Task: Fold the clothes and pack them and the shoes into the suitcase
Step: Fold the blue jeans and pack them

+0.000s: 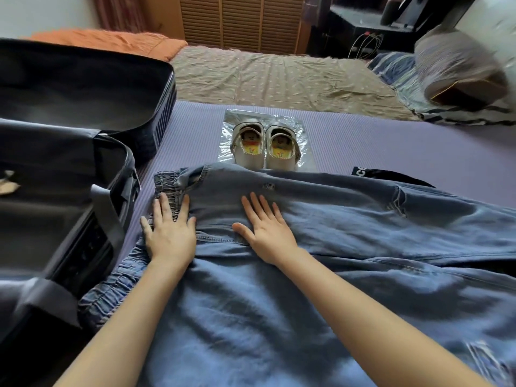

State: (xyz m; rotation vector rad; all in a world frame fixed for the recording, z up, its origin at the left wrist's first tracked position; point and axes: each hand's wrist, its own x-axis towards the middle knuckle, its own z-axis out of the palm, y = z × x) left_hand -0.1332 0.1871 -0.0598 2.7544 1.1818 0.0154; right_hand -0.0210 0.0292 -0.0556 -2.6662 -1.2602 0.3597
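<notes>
Blue denim jeans [349, 233] lie spread across the purple mat, elastic waistband to the left. My left hand [170, 230] presses flat on the waistband end, fingers straight. My right hand [265, 230] lies flat on the denim just to the right of it, fingers spread. Beyond the jeans a pair of small white shoes [265, 146] stands on a clear plastic bag [301, 129]. The open black suitcase [131, 174] lies at the left, its lid [83, 88] raised behind it. A black garment [382, 174] with white letters pokes out behind the jeans at the right.
The purple mat [391, 141] covers the near part of the bed, with a beige patterned sheet [279, 79] beyond. An orange blanket [111, 43] lies at the back left. A pillow and blue striped bedding [458, 79] sit at the back right.
</notes>
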